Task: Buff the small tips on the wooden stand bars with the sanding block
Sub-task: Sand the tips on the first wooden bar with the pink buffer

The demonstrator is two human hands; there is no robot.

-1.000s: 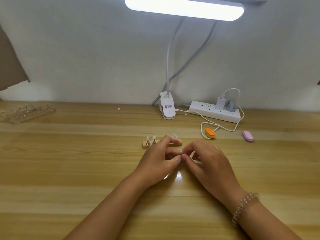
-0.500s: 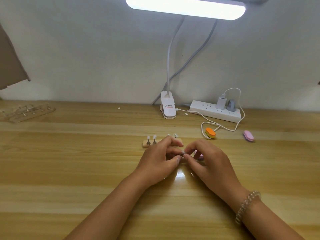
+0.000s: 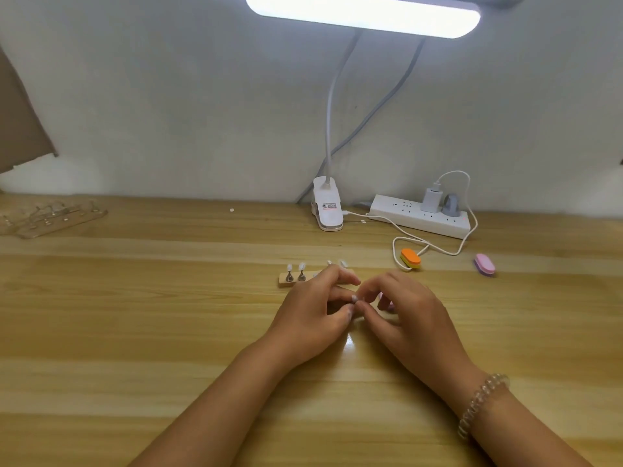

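A short wooden stand bar (image 3: 284,281) lies on the desk with small white tips (image 3: 289,267) on metal pegs; its right part is hidden behind my left hand. My left hand (image 3: 313,311) pinches one small white tip (image 3: 354,298) between thumb and fingers, just in front of the bar. My right hand (image 3: 411,315) meets it fingertip to fingertip, with its fingers curled round a pink sanding block (image 3: 389,306) that only just shows between them.
An orange sanding block (image 3: 410,258) and a pink-purple one (image 3: 485,263) lie to the back right beside a white cable (image 3: 438,247). A power strip (image 3: 418,217) and a lamp clip (image 3: 327,214) stand by the wall. A clear acrylic stand (image 3: 50,217) sits far left.
Both hands stay together at the same spot; only the right fingers have shifted slightly against the pinched tip.
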